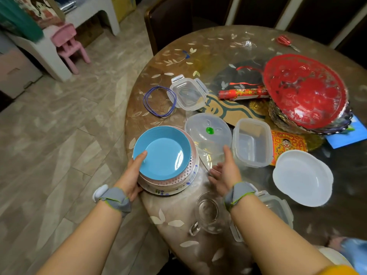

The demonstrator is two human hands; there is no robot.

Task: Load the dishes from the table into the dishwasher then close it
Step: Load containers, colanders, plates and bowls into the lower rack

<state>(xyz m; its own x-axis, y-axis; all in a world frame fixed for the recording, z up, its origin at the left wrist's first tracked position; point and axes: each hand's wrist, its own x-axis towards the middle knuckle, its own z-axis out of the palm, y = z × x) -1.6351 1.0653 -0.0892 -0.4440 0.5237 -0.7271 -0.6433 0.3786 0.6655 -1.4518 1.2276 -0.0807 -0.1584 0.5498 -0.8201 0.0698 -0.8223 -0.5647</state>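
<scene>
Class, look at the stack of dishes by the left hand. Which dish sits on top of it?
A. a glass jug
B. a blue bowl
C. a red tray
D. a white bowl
B: the blue bowl sits on top of the stack, above a pink perforated dish, with the left hand holding its near edge.

Dim warm indoor light, glare on the glossy table, edges bowed (perhaps slightly blurred).

Upright blue bowl atop stacked dishes at table edge.
</scene>
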